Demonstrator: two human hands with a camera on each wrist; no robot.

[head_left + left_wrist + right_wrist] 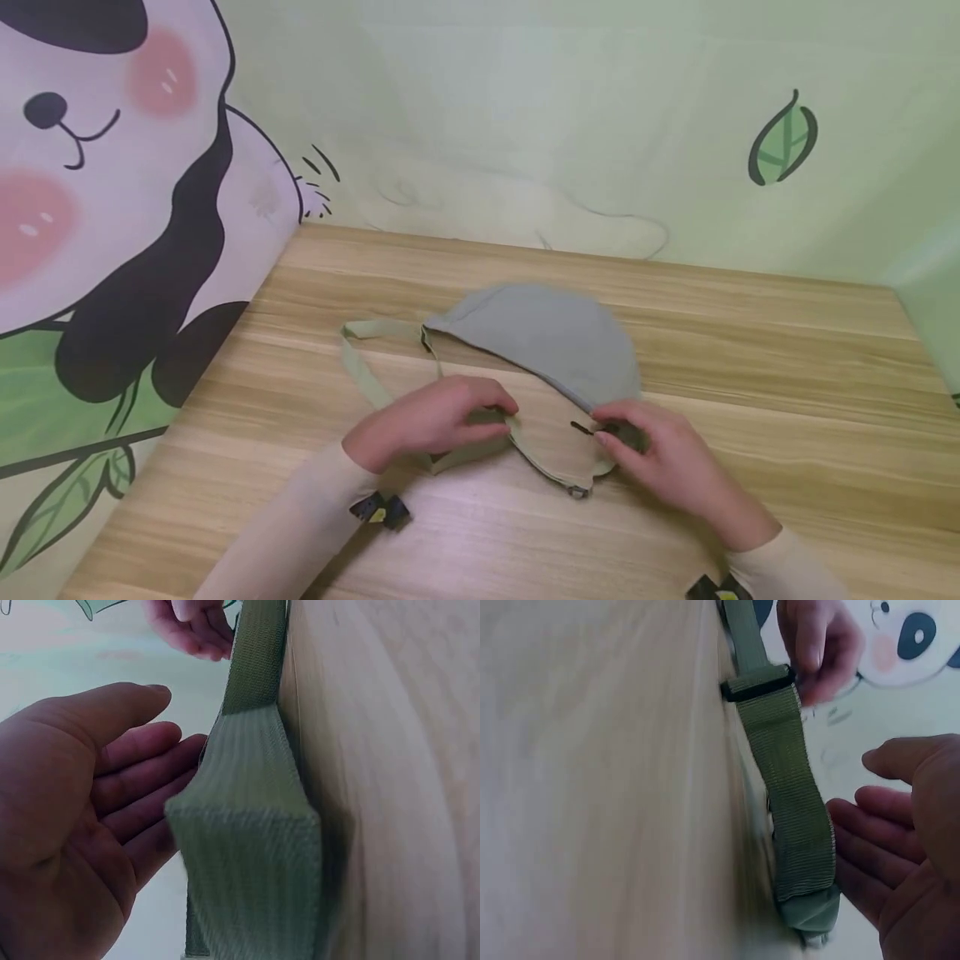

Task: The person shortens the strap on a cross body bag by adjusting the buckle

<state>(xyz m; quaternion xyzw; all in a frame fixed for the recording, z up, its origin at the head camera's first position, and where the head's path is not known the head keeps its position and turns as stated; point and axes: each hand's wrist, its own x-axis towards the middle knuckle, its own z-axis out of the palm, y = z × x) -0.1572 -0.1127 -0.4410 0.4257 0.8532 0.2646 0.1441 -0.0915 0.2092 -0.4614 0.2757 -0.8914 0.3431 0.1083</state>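
Note:
A grey-green crescent-shaped sling bag [540, 333] lies flat on the wooden table, its curved side toward the wall. Its green webbing strap [365, 367] loops out on the left and runs back along the front to the bag's right end. My left hand [438, 417] is at the strap's near stretch; the left wrist view shows its fingers behind the webbing [251, 772], thumb apart. At the bag's right end is my right hand [663, 450]. In the right wrist view its fingertips are against the strap [791, 802], thumb away from it. A black slider [759, 684] sits on the strap.
The wooden table [787, 400] meets a pale green wall [525, 108] at the back. A panda [112, 167] is painted at the left, a leaf [783, 146] at the right. A small dark pull [581, 427] shows beside the bag's right end.

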